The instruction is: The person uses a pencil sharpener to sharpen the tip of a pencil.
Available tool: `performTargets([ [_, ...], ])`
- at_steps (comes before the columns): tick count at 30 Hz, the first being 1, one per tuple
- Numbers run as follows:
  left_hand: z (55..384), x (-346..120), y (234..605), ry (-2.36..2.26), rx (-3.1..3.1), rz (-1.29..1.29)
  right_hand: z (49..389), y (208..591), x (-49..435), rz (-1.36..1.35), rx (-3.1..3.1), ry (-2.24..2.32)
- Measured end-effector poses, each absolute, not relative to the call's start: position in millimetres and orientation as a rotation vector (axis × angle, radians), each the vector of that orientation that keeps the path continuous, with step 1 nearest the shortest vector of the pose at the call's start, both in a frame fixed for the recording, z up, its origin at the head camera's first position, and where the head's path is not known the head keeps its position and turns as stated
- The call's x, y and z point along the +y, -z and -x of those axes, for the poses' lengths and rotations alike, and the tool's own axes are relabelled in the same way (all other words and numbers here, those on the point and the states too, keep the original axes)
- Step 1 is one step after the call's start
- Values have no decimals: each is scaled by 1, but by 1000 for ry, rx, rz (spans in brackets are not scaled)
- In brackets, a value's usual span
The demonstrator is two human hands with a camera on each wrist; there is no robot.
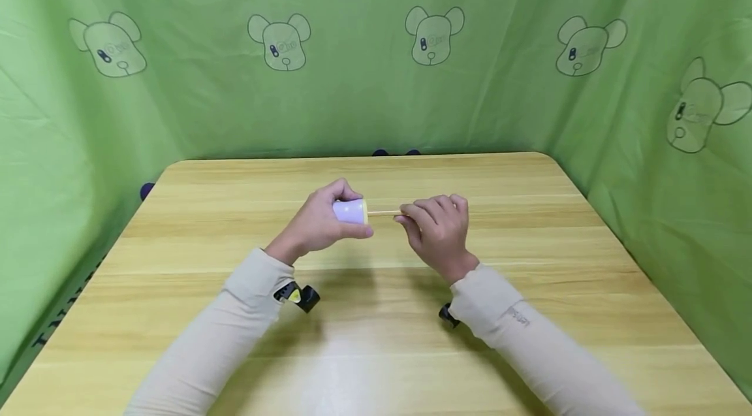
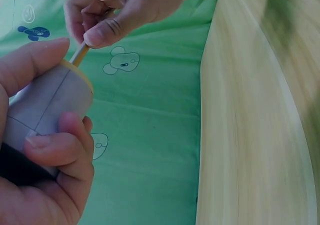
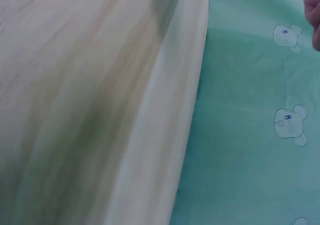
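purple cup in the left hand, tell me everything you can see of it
The pale purple cup is small and smooth-looking, perhaps plastic or paper, flaring slightly toward a yellow rim. Thin dark lines cross its side in the left wrist view. It lies sideways above the table, rim toward the right hand, gripped between the left hand's thumb and fingers. A thin stick, pinched by the right hand, meets its rim end; whether it enters is unclear.

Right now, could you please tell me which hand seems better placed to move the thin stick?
Probably the right hand: it pinches the thin stick, while the left hand is occupied gripping the lavender cup.
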State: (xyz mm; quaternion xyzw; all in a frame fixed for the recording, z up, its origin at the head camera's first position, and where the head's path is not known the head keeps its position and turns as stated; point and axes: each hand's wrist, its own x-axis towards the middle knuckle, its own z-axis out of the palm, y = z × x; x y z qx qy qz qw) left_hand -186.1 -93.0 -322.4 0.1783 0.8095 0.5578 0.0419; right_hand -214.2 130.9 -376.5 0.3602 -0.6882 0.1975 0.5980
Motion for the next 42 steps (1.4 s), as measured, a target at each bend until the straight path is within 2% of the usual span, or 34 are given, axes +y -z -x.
performTargets([
  [7,184,-92,326,-1662,2507,-600,225,390,124,-818,-1390,-483],
  [11,185,-94,331,-1624,2592,-689,223,389,123,-844,-1504,-474],
  [13,186,-96,335,-1598,2656,-745,218,384,123,-858,-1662,-504],
  [16,187,-97,342,-1508,2778,-841,208,364,125,-886,-2210,-699],
  [20,186,-98,347,-1465,2803,-881,200,324,126,-693,-2951,-884],
  [22,186,-98,347,-1513,2761,-835,201,312,127,-685,-3030,-855],
  [25,187,-98,342,-1602,2712,-707,199,310,130,-790,-2836,-728],
  [29,188,-99,334,-1645,2673,-599,197,331,132,-900,-2364,-580],
  [35,185,-99,320,-1692,2443,-470,203,369,126,-810,-1836,-473],
  [42,186,-100,314,-1783,2146,-311,212,393,116,-776,-1631,-479],
])
